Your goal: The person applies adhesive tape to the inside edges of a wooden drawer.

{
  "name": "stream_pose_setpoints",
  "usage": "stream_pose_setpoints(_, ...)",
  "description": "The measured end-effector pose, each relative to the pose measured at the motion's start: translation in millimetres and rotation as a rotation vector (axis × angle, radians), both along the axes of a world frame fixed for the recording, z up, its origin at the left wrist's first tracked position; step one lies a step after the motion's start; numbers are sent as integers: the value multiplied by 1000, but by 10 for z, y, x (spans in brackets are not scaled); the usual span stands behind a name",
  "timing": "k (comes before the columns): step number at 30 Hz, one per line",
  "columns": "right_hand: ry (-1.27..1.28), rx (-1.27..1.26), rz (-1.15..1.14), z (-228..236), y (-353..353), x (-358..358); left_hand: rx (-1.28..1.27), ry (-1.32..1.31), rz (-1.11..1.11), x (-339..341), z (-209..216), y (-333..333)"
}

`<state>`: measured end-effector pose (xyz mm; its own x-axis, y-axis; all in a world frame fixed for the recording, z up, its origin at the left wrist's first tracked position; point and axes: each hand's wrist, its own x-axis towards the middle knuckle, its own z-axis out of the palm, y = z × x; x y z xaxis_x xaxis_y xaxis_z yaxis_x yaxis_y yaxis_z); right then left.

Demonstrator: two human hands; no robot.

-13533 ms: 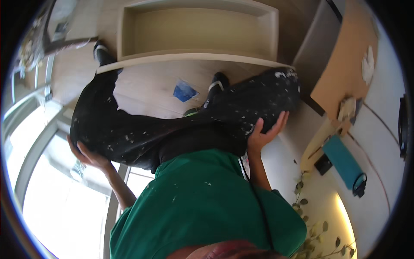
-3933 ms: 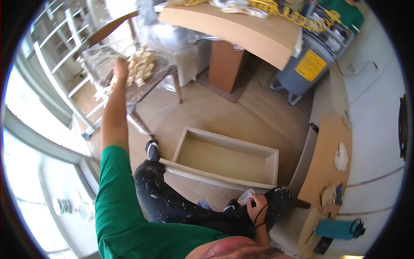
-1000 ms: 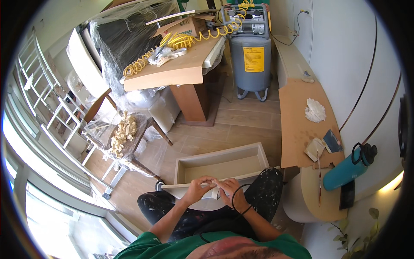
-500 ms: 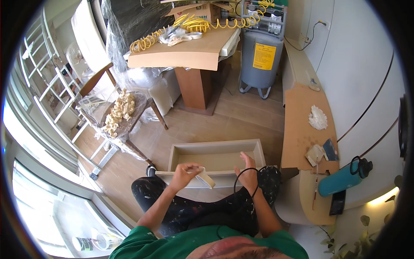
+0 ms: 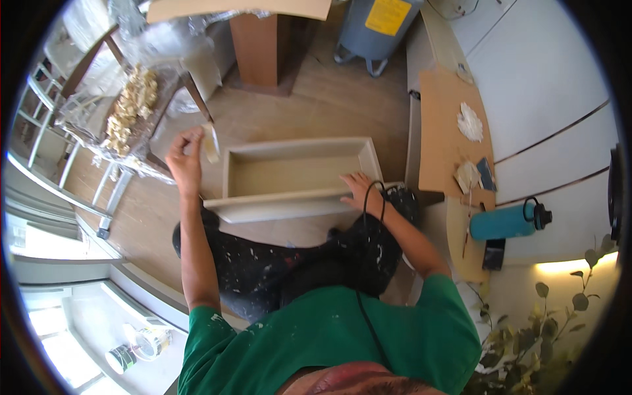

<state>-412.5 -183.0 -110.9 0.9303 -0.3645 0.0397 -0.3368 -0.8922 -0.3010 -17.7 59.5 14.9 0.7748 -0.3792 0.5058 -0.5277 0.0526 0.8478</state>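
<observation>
Nearest to us: our green shirt [image 5: 329,329], then black, white-specked trousers [image 5: 260,270], knees wide. Hands well apart.

The cream drawer [image 5: 280,208] sits on the floor [image 5: 336,112] past our knees, open side up, front panel toward us. Right hand [image 5: 362,193] lies on that panel's top edge near its right end, fingers extended. Left hand [image 5: 184,158] is out past the drawer's left edge, thumb and fingers pinched on a pale tape roll [image 5: 210,146], slightly blurred. Roll is near the drawer's far left corner; we can't tell its height over the floor.

Right side: worktop [image 5: 474,264] runs away along the wall. At its rounded near end: dark flat slab [image 5: 494,255], teal bottle [image 5: 503,222] on the wall side, thin stick [image 5: 467,230] toward the left edge. Farther along, cardboard [image 5: 438,131]; blue-grey pad [image 5: 486,174] and beige piece [image 5: 466,176] at its near right corner, crumpled white wad [image 5: 469,123] by its right edge.

Far left: plastic-draped chair [image 5: 197,96], beige crumpled heap [image 5: 135,99] on the seat. Farthest: brown pedestal [image 5: 255,49], grey tank [image 5: 368,43] with yellow label.
</observation>
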Motion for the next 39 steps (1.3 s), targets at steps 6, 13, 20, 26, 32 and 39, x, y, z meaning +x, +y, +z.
stream_pose_setpoints(6, 147, 12, 96, -323, 105, 138, -137, 176, 145, 161, -110, 205)
stream_pose_setpoints(13, 209, -65, 125, -464, 177, 438, -171, 248, 166, 191, -67, 361)
stream_pose_setpoints(20, 337, -159, 239, -687, -110, 474, -199, 258, 151, 224, -115, 359)
stream_pose_setpoints(26, 338, -156, 348, -565, -336, 439, -140, 290, 180, 220, -96, 412)
stream_pose_setpoints(32, 375, -198, 459, -462, -919, 274, -133, 296, 175, 207, -95, 465)
stream_pose_setpoints(39, 488, -443, 282, -471, -1635, 242, -152, 286, 155, 131, -55, 374)
